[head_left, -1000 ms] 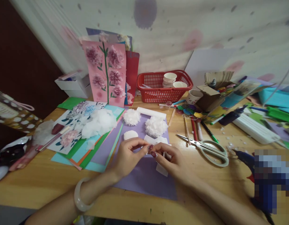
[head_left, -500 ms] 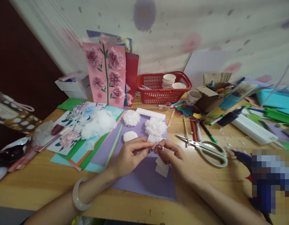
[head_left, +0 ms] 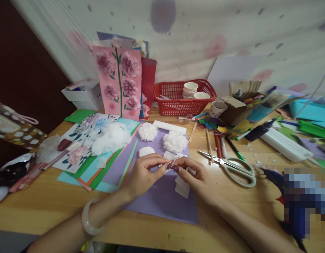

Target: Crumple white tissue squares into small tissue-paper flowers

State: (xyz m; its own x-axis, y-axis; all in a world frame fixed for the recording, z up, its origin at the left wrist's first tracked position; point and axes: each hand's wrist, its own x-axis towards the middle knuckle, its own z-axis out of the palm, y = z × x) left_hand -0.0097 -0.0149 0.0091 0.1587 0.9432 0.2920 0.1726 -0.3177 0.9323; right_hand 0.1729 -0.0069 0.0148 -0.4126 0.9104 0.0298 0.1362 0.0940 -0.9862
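My left hand (head_left: 146, 175) and my right hand (head_left: 196, 175) meet above a purple sheet (head_left: 162, 203), thumbs and fingertips closed in a pinch. Between them is a small piece of white tissue paper (head_left: 172, 163), mostly covered by the fingers. Loose white paper squares (head_left: 182, 187) lie on the sheet just below my right hand. Beyond the hands sit two ruffled white paper flowers, one on the left (head_left: 148, 131) and one on the right (head_left: 175, 142). A round white pad (head_left: 146, 151) is near my left hand, partly covered by it. Behind the flowers rests a white roll (head_left: 170, 127).
Scissors (head_left: 227, 165), brushes and a green marker (head_left: 234, 148) lie to the right, near a blue glue gun (head_left: 274, 179). Coloured sheets with fluffy white tissue (head_left: 111, 137) are at left. A red basket (head_left: 175, 109) with paper cups and a pink flower picture (head_left: 107, 102) stand behind.
The fingertips have shifted slightly around the white paper piece, both hands still pinching it. Everything else on the table stays where it was.
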